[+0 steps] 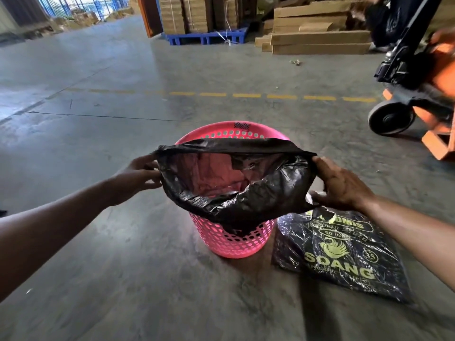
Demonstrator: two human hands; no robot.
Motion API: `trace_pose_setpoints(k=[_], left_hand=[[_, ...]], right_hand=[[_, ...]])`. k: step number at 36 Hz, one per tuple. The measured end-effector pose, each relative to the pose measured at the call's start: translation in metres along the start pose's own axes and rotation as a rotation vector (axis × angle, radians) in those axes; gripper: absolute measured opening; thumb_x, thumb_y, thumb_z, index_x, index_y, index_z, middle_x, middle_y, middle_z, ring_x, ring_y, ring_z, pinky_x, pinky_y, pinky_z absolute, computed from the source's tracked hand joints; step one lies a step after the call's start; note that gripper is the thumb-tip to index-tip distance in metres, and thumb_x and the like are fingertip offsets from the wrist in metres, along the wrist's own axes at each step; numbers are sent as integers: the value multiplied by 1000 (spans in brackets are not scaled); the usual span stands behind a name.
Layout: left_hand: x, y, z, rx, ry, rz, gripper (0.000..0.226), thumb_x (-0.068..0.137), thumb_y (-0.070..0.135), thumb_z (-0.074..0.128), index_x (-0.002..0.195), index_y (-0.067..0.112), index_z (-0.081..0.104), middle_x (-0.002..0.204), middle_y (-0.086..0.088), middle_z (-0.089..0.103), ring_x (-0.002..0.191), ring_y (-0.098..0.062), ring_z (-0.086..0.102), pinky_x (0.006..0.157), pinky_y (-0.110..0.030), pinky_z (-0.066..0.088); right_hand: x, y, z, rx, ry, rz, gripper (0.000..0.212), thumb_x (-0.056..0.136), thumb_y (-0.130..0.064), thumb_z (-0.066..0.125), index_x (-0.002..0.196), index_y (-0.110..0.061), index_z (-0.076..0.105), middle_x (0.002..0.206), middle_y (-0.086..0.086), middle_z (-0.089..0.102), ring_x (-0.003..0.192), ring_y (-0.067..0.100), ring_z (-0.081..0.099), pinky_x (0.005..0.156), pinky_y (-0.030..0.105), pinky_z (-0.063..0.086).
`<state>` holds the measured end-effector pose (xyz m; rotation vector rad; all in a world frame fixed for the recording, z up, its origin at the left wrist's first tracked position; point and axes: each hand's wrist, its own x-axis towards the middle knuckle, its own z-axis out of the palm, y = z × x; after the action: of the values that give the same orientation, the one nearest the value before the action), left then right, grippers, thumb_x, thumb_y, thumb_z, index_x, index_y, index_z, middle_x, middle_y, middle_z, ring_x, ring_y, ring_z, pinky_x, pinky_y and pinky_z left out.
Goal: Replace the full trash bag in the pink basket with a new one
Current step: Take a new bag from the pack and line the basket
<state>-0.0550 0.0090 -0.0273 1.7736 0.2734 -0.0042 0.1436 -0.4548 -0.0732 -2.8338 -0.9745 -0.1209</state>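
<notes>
A pink perforated basket (231, 242) stands on the concrete floor in the middle of the view. A thin black trash bag (266, 193) is stretched open over its mouth, and the pink inside shows through the plastic. My left hand (138, 177) pinches the bag's left edge. My right hand (342, 185) grips the bag's right edge. The front of the bag drapes over the basket's near rim, while the back edge hangs just above the far rim.
A flat black pack of trash bags (344, 257) with yellow print lies on the floor right of the basket. An orange pallet jack (418, 94) stands at the right. Cardboard stacks (317, 33) and a blue pallet (206, 38) are far behind. A dashed yellow line (270, 96) crosses the floor.
</notes>
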Motion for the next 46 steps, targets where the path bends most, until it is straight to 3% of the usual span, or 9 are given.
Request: trace_pose_setpoints(k=[4,7,10,14,19,24,31,37,46], left_hand=[[14,2,-9,-99,98,-72,31,91,5,59,113,22,75,100,-3,68,87,-15,64,96,-41,43],[30,6,-3,-140,253,-142,23,91,12,54,96,23,74,87,4,63,83,-12,56,87,-35,38],[48,13,7,-292,308,-184,16,90,16,52,83,23,65,74,8,68,74,-12,57,73,-27,42],[67,21,18,-212,341,-82,21,92,9,54,92,20,71,62,10,66,58,-7,58,58,-24,41],[92,25,20,83,392,135,35,95,-2,52,110,17,76,89,4,76,71,-3,61,61,-15,49],[103,24,20,19,343,80,59,93,-8,48,79,38,82,81,12,78,70,-4,68,62,-17,55],[112,21,16,-12,405,-15,24,93,19,53,77,15,70,72,-2,60,64,-15,54,55,-24,41],[119,18,18,58,485,6,22,92,30,65,74,18,70,51,13,60,54,-11,52,52,-23,40],[120,20,16,-267,429,-97,29,96,21,57,118,7,71,100,-12,73,78,-20,68,66,-26,59]], right_hand=[[26,-2,-6,389,-18,151,77,76,-19,68,147,-19,39,129,12,62,92,23,67,86,27,48],[47,-13,-18,746,40,260,42,78,-11,46,114,1,65,101,10,71,85,16,61,68,22,45],[72,-23,-27,933,165,366,19,86,-16,57,86,-3,70,75,6,71,69,13,59,61,25,45],[105,-27,-23,941,218,417,35,70,-41,74,78,-7,75,78,0,72,69,13,59,69,31,45],[129,-45,-34,948,223,311,17,80,-3,69,94,-10,77,85,10,73,72,13,61,67,25,49],[143,-43,-28,1071,203,340,33,83,9,59,108,-6,75,74,-5,74,56,-2,61,61,14,54],[150,-42,-18,1174,93,428,13,85,-4,61,82,3,72,65,8,67,52,13,58,54,23,47],[153,-48,-19,1322,64,403,16,83,-11,71,70,-6,64,60,3,64,52,13,55,51,21,45],[170,-52,-15,1442,163,493,19,88,-4,66,70,-8,60,53,4,65,44,14,60,50,23,51]])
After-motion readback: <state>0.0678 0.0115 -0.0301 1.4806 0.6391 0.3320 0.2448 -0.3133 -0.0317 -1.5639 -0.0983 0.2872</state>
